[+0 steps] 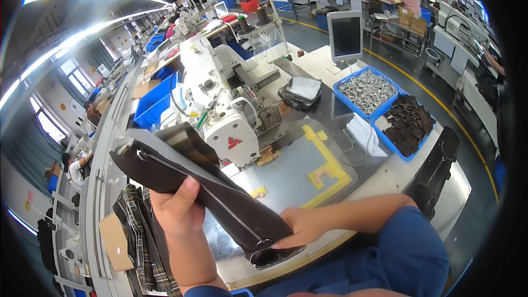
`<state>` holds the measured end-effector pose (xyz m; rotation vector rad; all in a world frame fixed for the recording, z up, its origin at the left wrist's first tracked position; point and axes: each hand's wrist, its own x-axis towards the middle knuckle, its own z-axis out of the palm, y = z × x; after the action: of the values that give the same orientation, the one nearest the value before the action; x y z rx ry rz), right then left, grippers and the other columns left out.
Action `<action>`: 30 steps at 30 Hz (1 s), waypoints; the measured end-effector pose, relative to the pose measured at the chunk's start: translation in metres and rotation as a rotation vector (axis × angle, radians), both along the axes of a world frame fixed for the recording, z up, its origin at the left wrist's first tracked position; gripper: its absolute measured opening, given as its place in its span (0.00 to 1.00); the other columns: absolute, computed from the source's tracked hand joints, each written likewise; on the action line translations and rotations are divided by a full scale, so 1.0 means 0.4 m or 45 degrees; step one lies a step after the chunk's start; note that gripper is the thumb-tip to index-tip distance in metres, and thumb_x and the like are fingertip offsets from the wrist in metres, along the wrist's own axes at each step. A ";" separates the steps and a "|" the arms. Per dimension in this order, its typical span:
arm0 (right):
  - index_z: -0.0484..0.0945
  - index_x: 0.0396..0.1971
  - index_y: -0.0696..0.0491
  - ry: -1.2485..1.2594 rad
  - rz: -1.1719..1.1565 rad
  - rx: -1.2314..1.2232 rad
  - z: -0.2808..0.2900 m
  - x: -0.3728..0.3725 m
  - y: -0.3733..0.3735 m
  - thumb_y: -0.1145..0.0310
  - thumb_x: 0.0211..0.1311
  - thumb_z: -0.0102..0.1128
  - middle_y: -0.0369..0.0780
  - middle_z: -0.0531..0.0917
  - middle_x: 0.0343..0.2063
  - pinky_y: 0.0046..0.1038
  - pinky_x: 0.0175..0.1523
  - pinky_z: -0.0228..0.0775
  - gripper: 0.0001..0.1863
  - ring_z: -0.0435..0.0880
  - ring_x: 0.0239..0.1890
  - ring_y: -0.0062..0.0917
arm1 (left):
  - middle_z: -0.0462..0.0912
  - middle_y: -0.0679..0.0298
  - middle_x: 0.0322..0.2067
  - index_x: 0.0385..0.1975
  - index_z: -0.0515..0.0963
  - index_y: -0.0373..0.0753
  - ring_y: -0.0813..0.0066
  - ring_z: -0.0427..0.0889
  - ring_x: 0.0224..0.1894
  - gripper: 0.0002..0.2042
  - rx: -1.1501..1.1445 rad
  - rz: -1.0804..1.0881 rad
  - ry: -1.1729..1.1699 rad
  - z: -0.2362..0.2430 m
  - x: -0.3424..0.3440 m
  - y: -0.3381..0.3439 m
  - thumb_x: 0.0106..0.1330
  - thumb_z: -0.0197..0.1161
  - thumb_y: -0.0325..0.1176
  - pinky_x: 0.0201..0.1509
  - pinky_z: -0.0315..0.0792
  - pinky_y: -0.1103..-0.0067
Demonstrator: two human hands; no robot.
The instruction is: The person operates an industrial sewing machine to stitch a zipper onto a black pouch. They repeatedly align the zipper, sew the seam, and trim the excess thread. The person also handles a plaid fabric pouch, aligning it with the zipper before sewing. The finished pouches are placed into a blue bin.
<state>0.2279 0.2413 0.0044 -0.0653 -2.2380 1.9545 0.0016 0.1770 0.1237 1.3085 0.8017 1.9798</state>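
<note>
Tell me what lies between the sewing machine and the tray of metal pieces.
In the head view, a black bundle with a white top lies between the sewing machine and the blue tray of metal pieces.

Bag piece (pixel 234 209): dark brown, leather-like, folded into a long strip with a seam running lengthwise
Pose: raised before you, slanting from upper left to lower right
Hold: your left hand (pixel 181 209) around its middle, your right hand (pixel 302 228) at its lower end
Plaid fabric (pixel 192 146): behind its upper part, blurred
</note>
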 end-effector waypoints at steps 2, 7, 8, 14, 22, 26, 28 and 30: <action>0.83 0.53 0.56 0.005 -0.093 0.118 0.001 -0.002 0.008 0.60 0.73 0.64 0.50 0.89 0.38 0.40 0.49 0.77 0.18 0.88 0.40 0.44 | 0.85 0.50 0.52 0.62 0.73 0.26 0.58 0.88 0.51 0.24 -0.011 -0.010 -0.019 -0.016 -0.014 0.013 0.66 0.69 0.24 0.59 0.82 0.65; 0.83 0.52 0.61 -0.547 0.018 0.044 0.029 -0.008 0.040 0.56 0.78 0.60 0.54 0.88 0.37 0.40 0.49 0.77 0.21 0.88 0.39 0.41 | 0.86 0.50 0.52 0.63 0.73 0.27 0.59 0.88 0.51 0.23 -0.091 -0.023 -0.017 -0.039 -0.008 0.042 0.68 0.67 0.22 0.57 0.83 0.66; 0.83 0.51 0.61 -0.514 -0.008 0.054 0.020 -0.008 0.039 0.55 0.78 0.60 0.53 0.88 0.37 0.40 0.49 0.77 0.21 0.88 0.39 0.40 | 0.86 0.51 0.52 0.62 0.73 0.27 0.59 0.88 0.51 0.23 -0.123 -0.004 -0.009 -0.043 -0.010 0.048 0.68 0.67 0.22 0.57 0.83 0.66; 0.83 0.53 0.59 -0.323 -0.171 0.244 -0.146 0.067 0.007 0.50 0.74 0.64 0.48 0.89 0.37 0.37 0.50 0.78 0.25 0.88 0.40 0.41 | 0.89 0.57 0.44 0.49 0.82 0.29 0.72 0.88 0.44 0.11 -0.396 -0.046 -0.159 -0.162 -0.050 0.138 0.69 0.67 0.18 0.50 0.82 0.74; 0.84 0.52 0.60 0.245 -0.663 -0.103 -0.006 -0.061 0.250 0.63 0.67 0.73 0.40 0.90 0.39 0.28 0.49 0.79 0.20 0.86 0.40 0.19 | 0.89 0.62 0.43 0.50 0.84 0.30 0.78 0.85 0.44 0.14 -0.580 -0.055 0.189 -0.293 0.036 0.127 0.65 0.73 0.22 0.50 0.79 0.77; 0.85 0.52 0.59 0.308 -0.658 -0.015 0.040 -0.086 0.251 0.69 0.67 0.72 0.41 0.92 0.42 0.27 0.50 0.79 0.17 0.87 0.42 0.18 | 0.89 0.61 0.45 0.51 0.84 0.30 0.76 0.85 0.46 0.15 -0.433 -0.102 0.072 -0.291 0.035 0.120 0.65 0.74 0.23 0.53 0.78 0.76; 0.86 0.52 0.59 0.325 -0.705 0.118 0.027 -0.086 0.243 0.70 0.67 0.71 0.41 0.92 0.43 0.27 0.50 0.80 0.16 0.87 0.43 0.18 | 0.89 0.60 0.45 0.51 0.84 0.30 0.75 0.85 0.47 0.16 -0.435 -0.028 0.066 -0.305 0.036 0.123 0.64 0.75 0.23 0.54 0.79 0.76; 0.86 0.52 0.58 0.324 -0.682 0.194 0.015 -0.084 0.254 0.71 0.67 0.71 0.40 0.92 0.43 0.27 0.51 0.80 0.16 0.87 0.43 0.17 | 0.89 0.60 0.46 0.52 0.84 0.30 0.75 0.85 0.47 0.17 -0.454 -0.010 0.094 -0.308 0.036 0.124 0.63 0.75 0.23 0.54 0.79 0.76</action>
<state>0.1942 0.3428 0.0105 -0.3375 -1.9392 1.4223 0.0158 0.2267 0.0004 1.1731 1.1234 1.6921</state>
